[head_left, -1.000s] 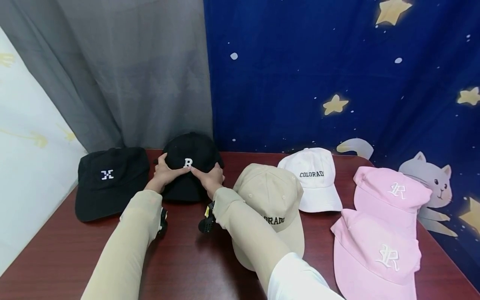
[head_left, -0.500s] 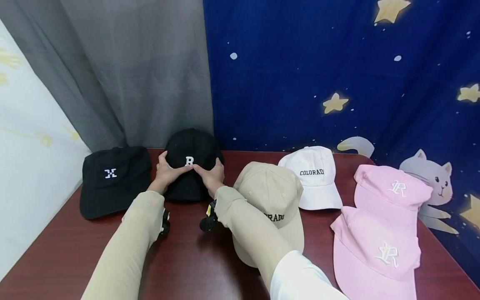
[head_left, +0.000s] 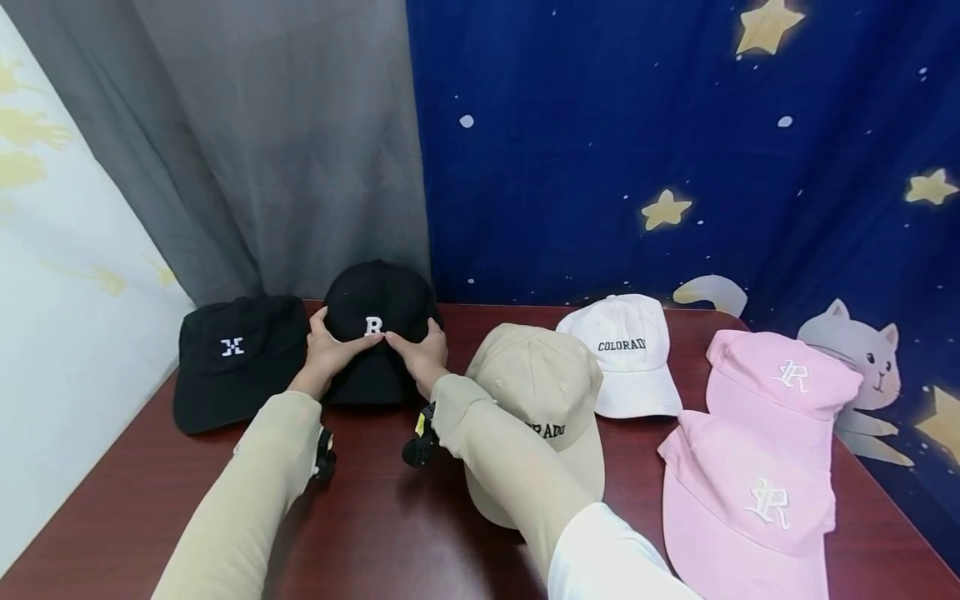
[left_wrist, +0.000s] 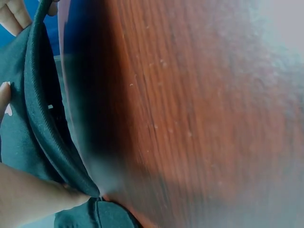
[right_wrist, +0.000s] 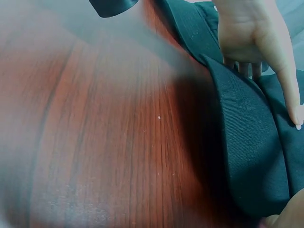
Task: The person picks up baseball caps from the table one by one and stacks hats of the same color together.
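Both hands hold a black baseball cap [head_left: 381,287] with a white letter R at the back of the table. My left hand [head_left: 324,354] grips its left side, and my right hand [head_left: 423,354] the right. The two thumbs almost meet just beneath the letter, while the other fingers wrap round the sides, partly hidden. In the left wrist view, the cap's dark brim [left_wrist: 40,104] curves beside the wood. The right wrist view shows the brim [right_wrist: 251,147] from the other side, with a shadow under its edge.
Left stands a second black cap [head_left: 243,358] with a white emblem. A beige cap [head_left: 534,375] sits right of the hands, partly behind the right forearm. Beyond it are a white cap [head_left: 630,354] and two pink caps [head_left: 750,492]. Curtains [head_left: 525,167] hang behind the reddish table [head_left: 375,525].
The held black cap rises slightly, then shifts a little left and down with both hands. The view turns slightly. The other caps stay in place.
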Demonstrator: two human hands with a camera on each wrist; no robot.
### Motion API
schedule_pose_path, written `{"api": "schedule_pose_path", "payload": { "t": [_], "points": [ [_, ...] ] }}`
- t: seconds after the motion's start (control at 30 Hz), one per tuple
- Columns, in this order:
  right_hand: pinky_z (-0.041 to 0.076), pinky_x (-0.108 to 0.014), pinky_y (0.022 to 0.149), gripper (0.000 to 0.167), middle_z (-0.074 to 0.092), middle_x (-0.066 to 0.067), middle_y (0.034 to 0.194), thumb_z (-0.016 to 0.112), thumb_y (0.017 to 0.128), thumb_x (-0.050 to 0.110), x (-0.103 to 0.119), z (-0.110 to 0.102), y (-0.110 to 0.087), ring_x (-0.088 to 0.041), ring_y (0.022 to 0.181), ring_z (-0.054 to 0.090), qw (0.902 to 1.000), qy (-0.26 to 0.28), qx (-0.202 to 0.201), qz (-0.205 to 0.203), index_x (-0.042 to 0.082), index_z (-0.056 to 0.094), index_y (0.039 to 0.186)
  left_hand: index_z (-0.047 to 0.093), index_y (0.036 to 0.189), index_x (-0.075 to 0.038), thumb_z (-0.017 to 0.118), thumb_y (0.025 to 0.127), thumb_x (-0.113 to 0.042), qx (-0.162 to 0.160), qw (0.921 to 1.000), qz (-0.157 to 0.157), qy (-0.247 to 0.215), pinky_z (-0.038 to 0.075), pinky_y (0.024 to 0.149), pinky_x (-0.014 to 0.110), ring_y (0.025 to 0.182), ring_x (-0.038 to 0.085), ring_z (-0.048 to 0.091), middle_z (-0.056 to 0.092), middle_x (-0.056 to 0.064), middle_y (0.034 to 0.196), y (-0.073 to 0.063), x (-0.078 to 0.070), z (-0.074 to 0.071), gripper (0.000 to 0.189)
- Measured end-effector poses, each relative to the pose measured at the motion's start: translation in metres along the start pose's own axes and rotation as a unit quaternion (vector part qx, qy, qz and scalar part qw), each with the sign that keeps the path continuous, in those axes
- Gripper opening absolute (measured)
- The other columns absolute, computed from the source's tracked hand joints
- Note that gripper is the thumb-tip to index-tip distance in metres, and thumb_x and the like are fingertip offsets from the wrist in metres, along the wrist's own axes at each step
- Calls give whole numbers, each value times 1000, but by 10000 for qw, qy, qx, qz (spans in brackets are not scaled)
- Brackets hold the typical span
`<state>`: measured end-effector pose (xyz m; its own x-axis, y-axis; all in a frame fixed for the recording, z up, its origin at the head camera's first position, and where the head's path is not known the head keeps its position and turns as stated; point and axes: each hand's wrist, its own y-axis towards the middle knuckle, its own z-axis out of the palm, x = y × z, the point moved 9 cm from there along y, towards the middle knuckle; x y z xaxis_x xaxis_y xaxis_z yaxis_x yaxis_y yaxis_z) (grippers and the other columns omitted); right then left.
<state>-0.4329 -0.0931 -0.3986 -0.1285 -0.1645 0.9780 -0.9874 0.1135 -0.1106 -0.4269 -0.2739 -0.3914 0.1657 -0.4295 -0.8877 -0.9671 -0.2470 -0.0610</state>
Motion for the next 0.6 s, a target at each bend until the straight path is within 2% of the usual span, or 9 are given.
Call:
{"api": "schedule_pose_path", "payload": {
  "t": [0.4, 0.6],
  "points": [
    [32, -38, 101, 78, 35, -9, 142, 73, 78, 29, 6, -4, -14, -25, 127, 34, 9999, -82, 88, -120, 9, 34, 142, -2, 145, -15, 75, 75, -35, -95, 9999, 29, -70, 18, 104, 50, 130, 38, 16, 7, 23, 145, -14, -1, -8, 105],
    [30, -39, 102, 77, 34, -9, 143, 72, 79, 30, 7, -4, -21, -24, 128, 33, 9996, -138, 209, -138, 10, 33, 142, 0, 145, -16, 74, 75, -34, -252, 9996, 11, -141, 18, 105, 48, 130, 36, 17, 8, 22, 145, -21, 1, -11, 104]
  ]
}}
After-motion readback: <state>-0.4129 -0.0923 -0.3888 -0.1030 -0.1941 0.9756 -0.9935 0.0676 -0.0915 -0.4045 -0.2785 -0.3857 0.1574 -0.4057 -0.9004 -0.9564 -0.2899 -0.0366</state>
